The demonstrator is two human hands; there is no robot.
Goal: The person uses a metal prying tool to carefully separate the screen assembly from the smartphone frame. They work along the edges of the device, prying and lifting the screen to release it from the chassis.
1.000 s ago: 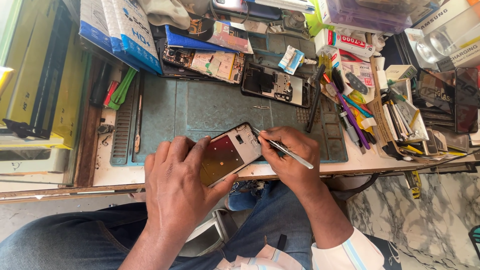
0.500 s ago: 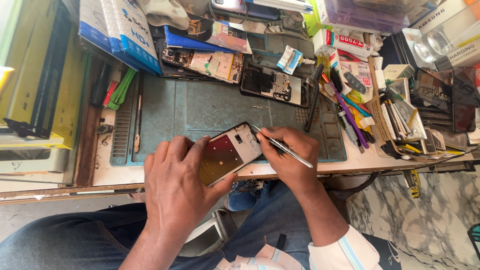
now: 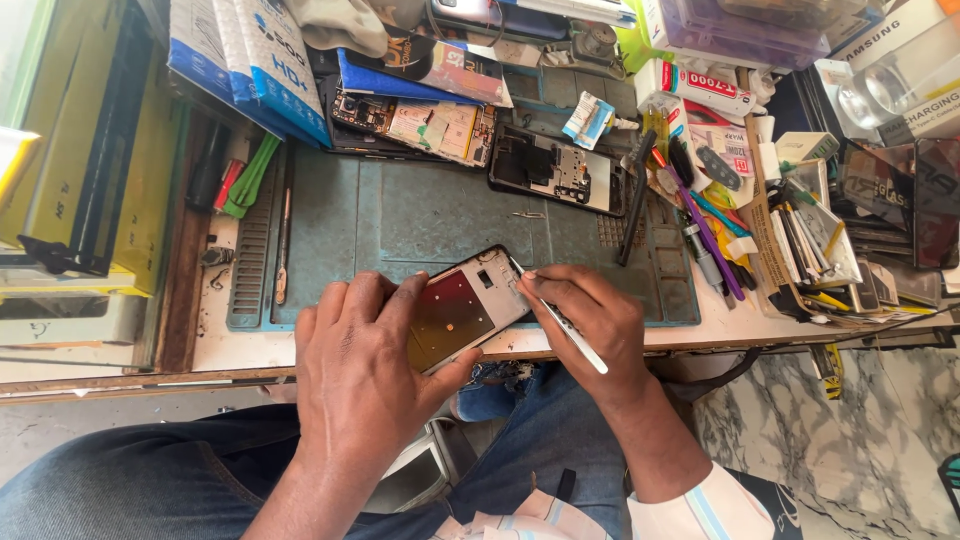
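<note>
The left hand [image 3: 365,375] grasped the opened phone frame [image 3: 462,310] at the worktop's [image 3: 250,345] near edge, steadying it tilted, while the right hand's [image 3: 590,320] grip pinched tweezers [image 3: 560,322], tip at the frame's top corner.

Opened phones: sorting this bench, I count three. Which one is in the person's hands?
The phone frame with the reddish inner panel, in the left hand; both others lie flat beyond the mat.

Bright, even daylight; soft short shadows under the hands; mild glare at the upper right of the frame; sharp centre, slight wide-angle stretching at the edges.
</note>
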